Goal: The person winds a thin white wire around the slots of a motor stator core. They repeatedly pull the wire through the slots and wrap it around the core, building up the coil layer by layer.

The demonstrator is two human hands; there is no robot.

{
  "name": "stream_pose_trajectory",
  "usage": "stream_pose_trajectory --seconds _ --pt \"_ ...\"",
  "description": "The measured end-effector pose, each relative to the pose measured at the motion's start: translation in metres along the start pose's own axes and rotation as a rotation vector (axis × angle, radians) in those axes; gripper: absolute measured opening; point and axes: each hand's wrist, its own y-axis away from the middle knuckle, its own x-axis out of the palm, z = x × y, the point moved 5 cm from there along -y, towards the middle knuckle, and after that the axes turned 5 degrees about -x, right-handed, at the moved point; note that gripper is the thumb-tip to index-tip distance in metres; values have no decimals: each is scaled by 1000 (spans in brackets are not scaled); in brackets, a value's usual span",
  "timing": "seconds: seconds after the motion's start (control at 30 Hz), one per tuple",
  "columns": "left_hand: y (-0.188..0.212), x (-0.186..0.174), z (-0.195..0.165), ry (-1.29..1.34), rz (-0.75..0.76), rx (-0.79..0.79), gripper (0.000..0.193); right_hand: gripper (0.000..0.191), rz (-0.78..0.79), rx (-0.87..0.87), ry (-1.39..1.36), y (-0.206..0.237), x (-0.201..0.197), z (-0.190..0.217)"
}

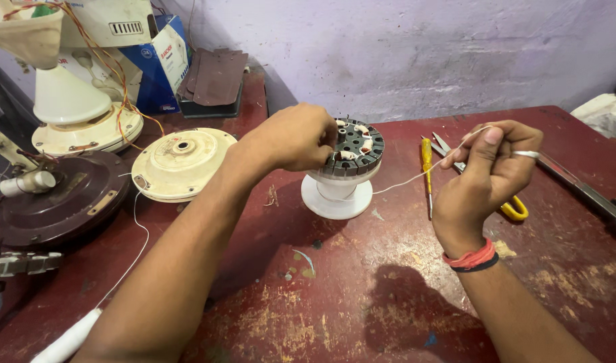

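A round slotted fan motor stator (356, 146) with white-wrapped coils sits on a white plastic stand (337, 195) at mid-table. My left hand (296, 136) grips the stator's left side. My right hand (494, 163), with a ring on one finger and red and black bands at the wrist, is raised to the right and pinches a thin white thread (407, 181). The thread runs taut from my fingers down to the stator.
A yellow-handled screwdriver (427, 169) and yellow-handled scissors (513, 207) lie behind my right hand on the worn red table (362, 289). Cream fan covers (179, 161), a dark motor housing (56, 198), a white thread spool (67, 341) and a blue box (161, 62) crowd the left.
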Motion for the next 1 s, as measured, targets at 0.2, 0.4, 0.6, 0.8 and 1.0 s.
stream_pose_trajectory --seconds 0.2,0.4,0.6,0.8,1.0 --pt "3 -2 -10 -65 -94 173 11 18 18 14 12 0 1 0" --pt "5 -7 -10 -34 -62 164 13 17 23 35 -17 1 2 -1" --pt "5 -8 -10 -102 -54 165 22 16 28 35 19 1 3 0" --pt "-2 -1 -1 -86 -129 111 22 16 78 4 16 3 8 5" --pt "-4 -6 -2 19 -341 227 16 12 206 -29 63 6 24 11"
